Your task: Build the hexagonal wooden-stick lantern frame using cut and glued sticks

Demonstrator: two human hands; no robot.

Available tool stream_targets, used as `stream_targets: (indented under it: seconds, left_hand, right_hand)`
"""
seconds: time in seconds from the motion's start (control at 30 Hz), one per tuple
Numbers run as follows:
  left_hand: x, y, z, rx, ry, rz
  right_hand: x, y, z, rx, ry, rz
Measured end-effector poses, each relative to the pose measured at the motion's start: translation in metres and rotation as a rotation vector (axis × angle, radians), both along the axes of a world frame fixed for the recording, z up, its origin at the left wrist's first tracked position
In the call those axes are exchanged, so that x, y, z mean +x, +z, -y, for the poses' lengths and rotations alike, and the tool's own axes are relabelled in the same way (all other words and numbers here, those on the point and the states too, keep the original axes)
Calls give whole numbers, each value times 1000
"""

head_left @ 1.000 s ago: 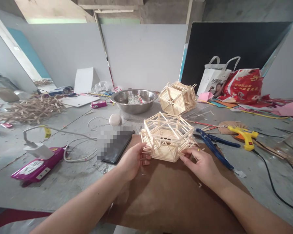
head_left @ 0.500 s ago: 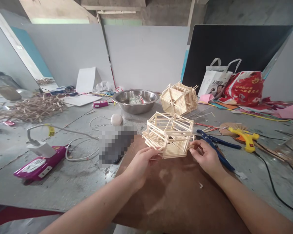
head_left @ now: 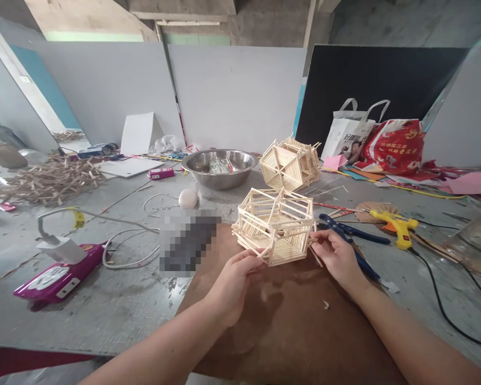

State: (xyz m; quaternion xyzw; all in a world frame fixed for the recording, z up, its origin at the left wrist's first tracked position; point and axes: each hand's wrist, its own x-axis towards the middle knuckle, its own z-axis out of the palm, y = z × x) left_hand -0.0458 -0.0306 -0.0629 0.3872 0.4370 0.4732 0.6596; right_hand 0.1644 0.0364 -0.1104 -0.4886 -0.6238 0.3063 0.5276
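A six-sided open frame of pale thin wooden sticks (head_left: 274,227) is held up over a brown board (head_left: 288,331). My left hand (head_left: 240,275) is closed on its lower front-left edge, thumb on top. At the frame's right corner, my right hand (head_left: 336,256) pinches a thin wooden stick (head_left: 317,255) that slants down from the fingers. Whether those fingertips also grip the frame is hard to see. Behind stands a second, fuller stick structure (head_left: 291,164), lying tilted on the table.
Blue-handled pliers (head_left: 355,230) and a yellow glue gun (head_left: 398,224) lie to the right, its black cord trailing forward. A metal basin (head_left: 220,174) stands behind. At left are a purple power strip (head_left: 60,275), a blurred-out dark object (head_left: 188,243) and a stick pile (head_left: 52,179).
The view has shifted slightly. The stick frame has turned and tipped a little in my hands, and a slanting stick now shows below my right fingertips.
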Motion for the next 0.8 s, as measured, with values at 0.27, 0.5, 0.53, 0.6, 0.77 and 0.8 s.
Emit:
stream_targets:
  seconds: [0.27, 0.5, 0.53, 0.6, 0.77, 0.8]
  left_hand:
    - [-12, -1, -12, -28, 151, -40]
    - [-25, -13, -33, -114, 255, -7]
    - [-26, -14, -35, -129, 265, -3]
    - [-28, -12, -36, -143, 267, -4]
    - [-29, -4, -30, -130, 268, -75]
    - [-29, -3, -27, -123, 295, -99]
  right_hand:
    - [-3, -3, 5, 124, 11, 246]
    - [-9, 8, 11, 41, 107, 317]
    - [-9, 9, 11, 20, 106, 283]
    - [-5, 12, 9, -32, 81, 176]
    - [15, 28, -2, -156, 13, -327]
    - [21, 32, -5, -154, -3, -420]
